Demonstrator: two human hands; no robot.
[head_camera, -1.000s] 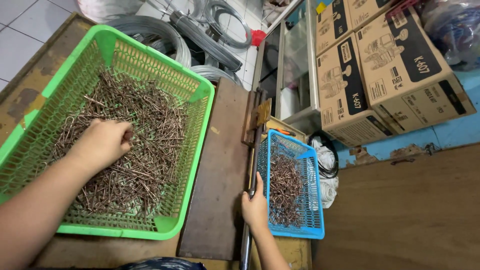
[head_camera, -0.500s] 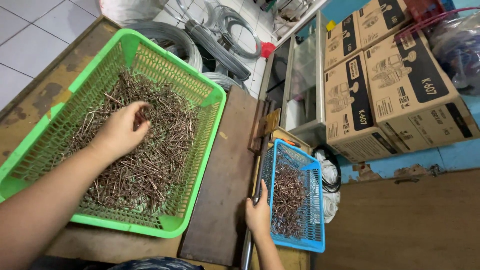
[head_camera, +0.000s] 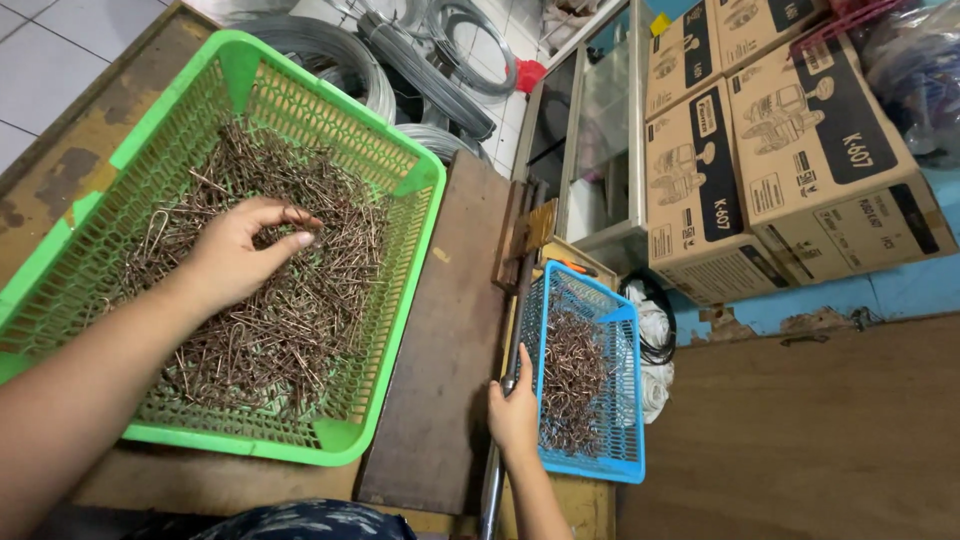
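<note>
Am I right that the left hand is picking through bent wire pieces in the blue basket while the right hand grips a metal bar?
Not quite: in the head view the left hand is in the green basket. The blue basket sits beside the right hand, which grips the metal bar.

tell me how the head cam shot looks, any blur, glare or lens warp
Head view: even indoor light with soft shadows and little glare. Wide-lens warp bends the green basket rim and tilts the cardboard boxes outward. The left hand over the bent wire pieces looks slightly soft at the fingertips; the right hand beside the blue basket is sharp.
</note>
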